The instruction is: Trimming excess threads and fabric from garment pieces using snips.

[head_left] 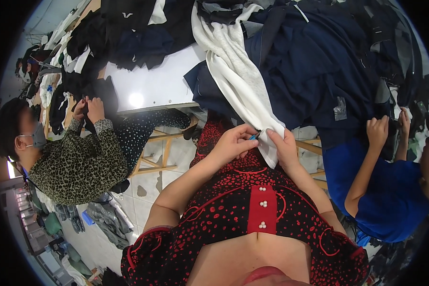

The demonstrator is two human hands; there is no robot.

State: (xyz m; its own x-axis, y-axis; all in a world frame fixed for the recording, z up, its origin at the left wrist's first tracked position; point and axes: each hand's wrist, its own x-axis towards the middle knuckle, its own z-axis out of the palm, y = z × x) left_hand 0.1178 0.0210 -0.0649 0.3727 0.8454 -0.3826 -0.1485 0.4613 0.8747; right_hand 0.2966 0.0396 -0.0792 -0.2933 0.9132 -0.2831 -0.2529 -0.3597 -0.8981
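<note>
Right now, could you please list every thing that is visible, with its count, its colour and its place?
white fabric: one, white, hanging from the table down to both hands
small tool: one, blue, between the two hands at the fabric's end; kind unclear
dark garments: a pile, navy and black, on the table's far and right part
table: one, white top, ahead
wooden frame: light wood, under the table
co-worker: one, patterned top, at left, hands on dark cloth
second co-worker: one, blue shirt, at right
left hand: holds the blue tool
right hand: pinches the white fabric's edge
</note>
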